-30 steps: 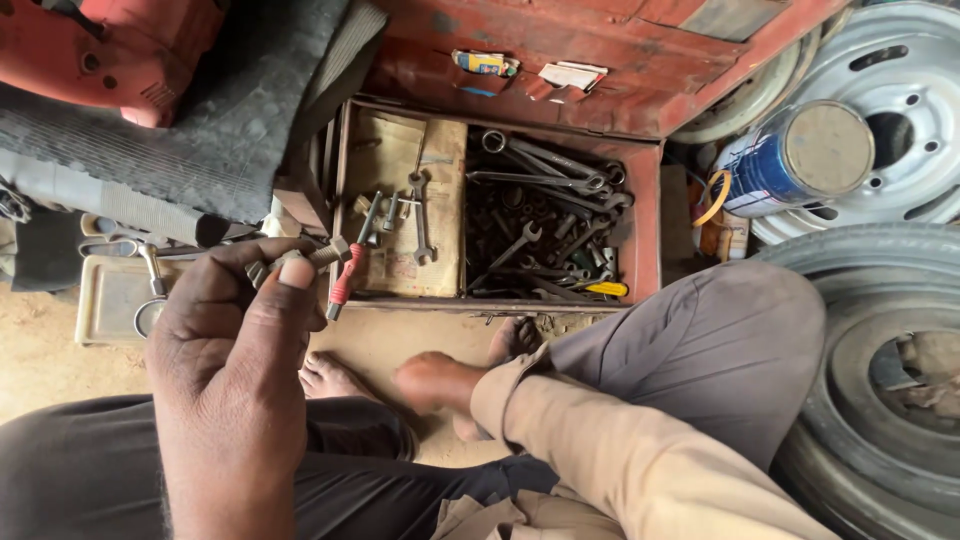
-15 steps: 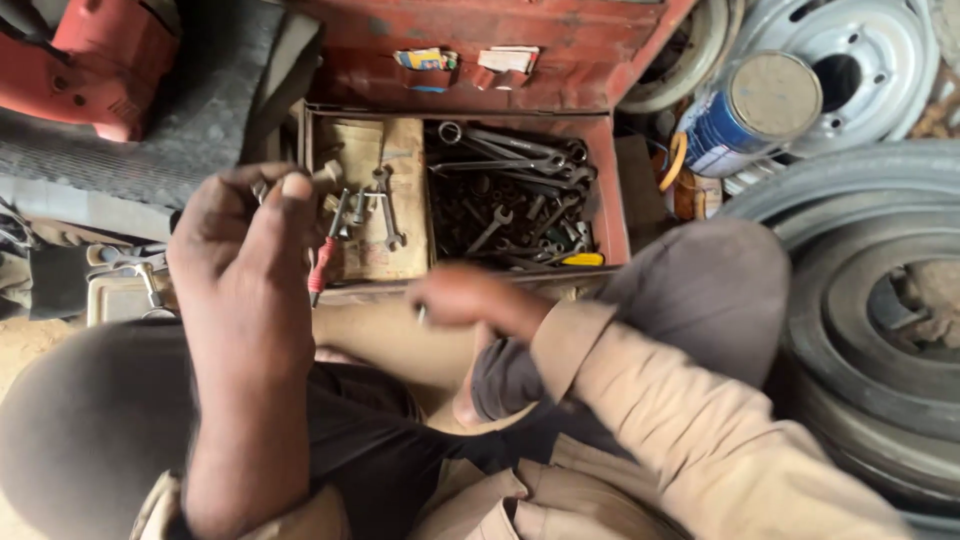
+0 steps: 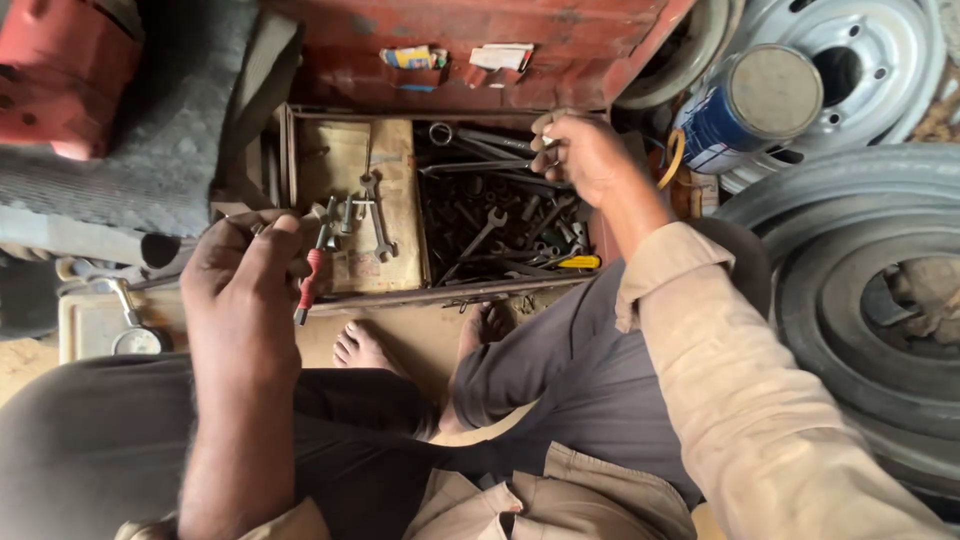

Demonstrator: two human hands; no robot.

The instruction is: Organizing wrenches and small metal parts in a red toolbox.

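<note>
My left hand keeps the red-handled screwdriver raised over my knee, fingers curled snugly round it, freeing the other. My right hand reaches into the toolbox, fingers half-closed on long spanners (grip unclear) at the back.

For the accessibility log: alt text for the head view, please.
Seen from above, a seated person's right hand reaches into the spanner-filled right side of an open red toolbox, while the left hand holds a small red-handled screwdriver near its left side. Bare feet rest below the box; a blue can and tyres lie at right.
</note>
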